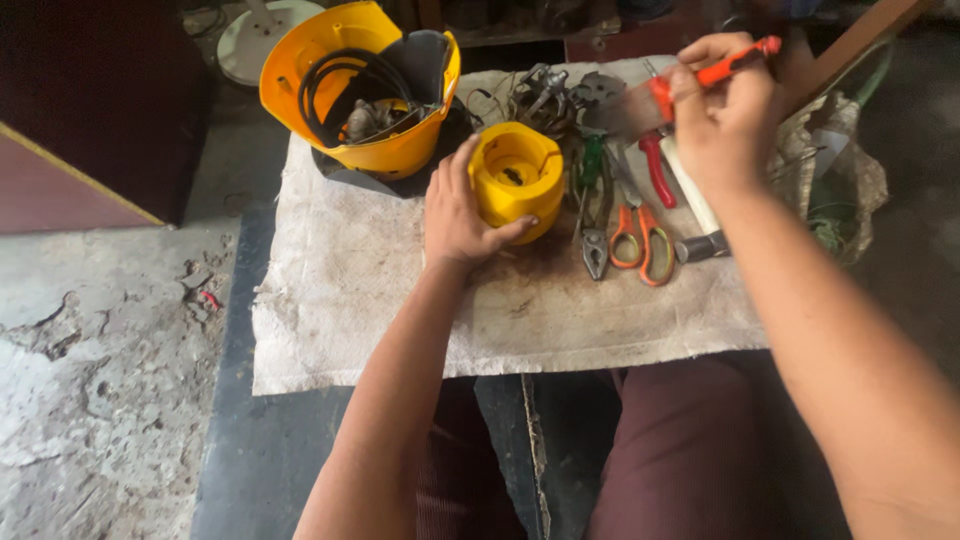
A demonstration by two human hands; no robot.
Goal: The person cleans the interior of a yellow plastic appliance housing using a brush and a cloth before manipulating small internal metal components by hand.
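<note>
Soft, even daylight fills the scene; the pale woven cloth (400, 300) over the bench reads brightest, while the upper left corner and the floor below sink into dimness; shadows are faint and short; the raised right hand (725, 110) is slightly motion-blurred; the glossy yellow plastic cylinder (515, 180) shows mild sheen; edges look soft.
</note>
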